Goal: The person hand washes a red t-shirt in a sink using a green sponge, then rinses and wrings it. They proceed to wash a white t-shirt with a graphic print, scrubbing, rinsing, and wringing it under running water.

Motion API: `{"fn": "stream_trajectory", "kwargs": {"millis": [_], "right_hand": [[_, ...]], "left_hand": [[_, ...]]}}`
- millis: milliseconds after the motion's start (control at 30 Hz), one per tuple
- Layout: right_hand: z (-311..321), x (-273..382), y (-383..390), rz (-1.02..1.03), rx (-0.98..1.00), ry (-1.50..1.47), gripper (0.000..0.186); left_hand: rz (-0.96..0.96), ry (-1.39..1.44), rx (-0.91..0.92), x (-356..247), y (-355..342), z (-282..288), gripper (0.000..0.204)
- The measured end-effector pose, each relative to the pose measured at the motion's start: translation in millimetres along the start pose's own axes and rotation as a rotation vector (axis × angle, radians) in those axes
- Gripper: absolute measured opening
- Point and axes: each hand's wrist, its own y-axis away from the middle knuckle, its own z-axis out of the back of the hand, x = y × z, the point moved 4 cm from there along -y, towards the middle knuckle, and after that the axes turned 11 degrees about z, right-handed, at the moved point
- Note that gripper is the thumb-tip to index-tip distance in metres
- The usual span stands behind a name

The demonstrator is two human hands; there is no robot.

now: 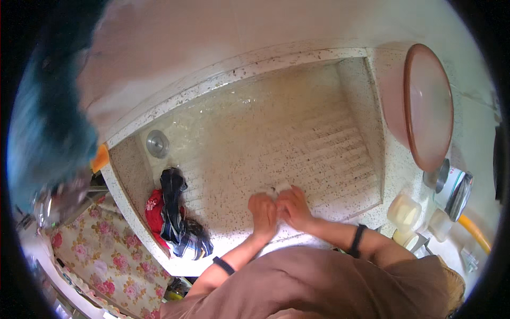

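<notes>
Both my hands meet on the ribbed slope of a speckled stone wash sink point(297, 138). My left hand point(263, 212) and my right hand point(293, 208) are pressed together, closed on a small white piece of cloth point(280, 187) that shows just above the knuckles. Each wrist wears a dark band. A heap of wet clothes lies at the sink's left end: a dark plaid garment point(178, 218) on top of a red one point(154, 208).
A round metal drain point(158, 143) sits in the sink's left corner. A pink basin point(427, 106) leans at the right. Pale plastic containers point(404, 210) and a metal lid point(440, 175) crowd the right ledge. A floral cloth point(101, 255) hangs lower left, blue fabric point(48, 122) upper left.
</notes>
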Motion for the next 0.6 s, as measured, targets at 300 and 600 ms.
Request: {"fn": "stream_trajectory", "kwargs": {"millis": [300, 600], "right_hand": [[-69, -157, -89, -0.058, 0.841, 0.394, 0.028], [-64, -77, -15, -0.264, 0.311, 0.163, 0.022]], "left_hand": [[0.399, -0.510, 0.053, 101, -140, -35, 0.028], [0.367, -0.059, 0.120, 75, -36, -31, 0.015]]}}
